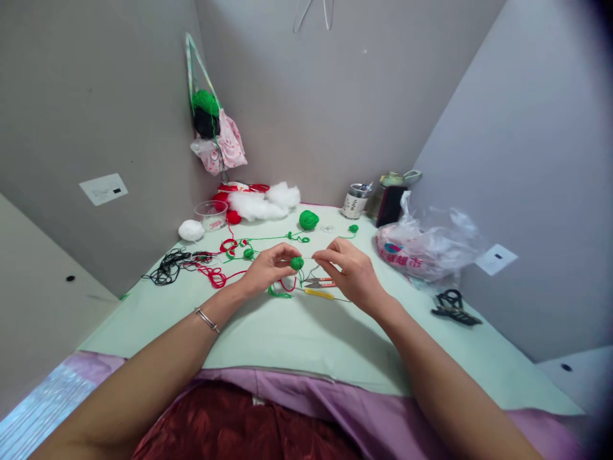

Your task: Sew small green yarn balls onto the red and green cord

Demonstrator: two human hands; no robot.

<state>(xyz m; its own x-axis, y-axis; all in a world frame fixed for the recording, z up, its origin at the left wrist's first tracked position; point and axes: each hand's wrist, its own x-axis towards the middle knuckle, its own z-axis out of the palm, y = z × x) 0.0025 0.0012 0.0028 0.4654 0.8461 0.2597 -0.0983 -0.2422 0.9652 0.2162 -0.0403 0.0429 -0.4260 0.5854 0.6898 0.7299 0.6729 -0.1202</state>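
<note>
My left hand (272,267) pinches a small green crocheted ball (297,263) between its fingertips, above the middle of the table. Just to the right, my right hand (347,265) is closed, its thumb and forefinger pressed together at the end of a thin, pale line that runs from the ball; whether it is thread or a needle is too small to tell. Under and between the hands lie small scissors (320,283) with orange handles, a yellow-handled crochet hook (319,294) and loose green yarn (280,294).
Black yarn (172,267) and red yarn (215,276) lie tangled at the left. Behind are white stuffing (256,206), a clear cup (211,217) and a green yarn ball (309,220). A plastic bag (421,246) and black hair clip (454,308) sit right.
</note>
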